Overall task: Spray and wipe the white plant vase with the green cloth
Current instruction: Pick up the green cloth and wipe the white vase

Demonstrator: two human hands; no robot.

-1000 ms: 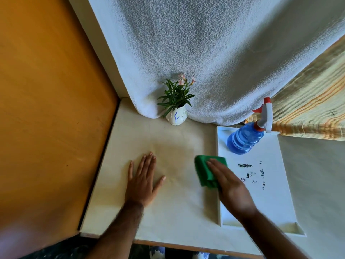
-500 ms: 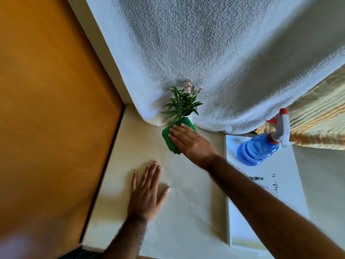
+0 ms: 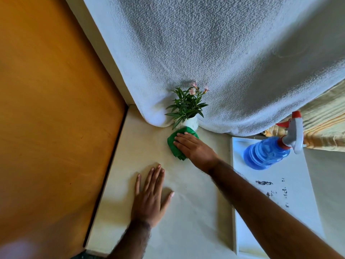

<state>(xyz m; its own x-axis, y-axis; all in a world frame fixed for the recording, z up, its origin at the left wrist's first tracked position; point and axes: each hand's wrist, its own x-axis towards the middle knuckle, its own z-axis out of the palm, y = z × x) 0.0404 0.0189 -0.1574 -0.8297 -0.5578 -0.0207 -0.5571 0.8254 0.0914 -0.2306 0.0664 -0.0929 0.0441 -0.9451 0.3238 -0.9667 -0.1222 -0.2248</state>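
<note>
A small white vase (image 3: 192,123) with green leaves and pink flowers (image 3: 186,104) stands at the back of the table, against a hanging white towel. My right hand (image 3: 194,147) presses the folded green cloth (image 3: 174,145) against the vase's front and lower side, hiding most of the vase. My left hand (image 3: 150,197) lies flat on the pale tabletop, fingers spread, holding nothing. A blue spray bottle (image 3: 267,153) with a white and red trigger stands on a white tray at the right.
The white tray (image 3: 298,186) bears dark printed marks. An orange wooden panel (image 3: 52,109) walls the left side. The white towel (image 3: 224,53) hangs behind the vase. Striped yellow fabric (image 3: 324,124) shows at the far right.
My right hand carried the green cloth from the tray's edge up to the vase and now presses it against the vase. My left hand stayed flat on the table.
</note>
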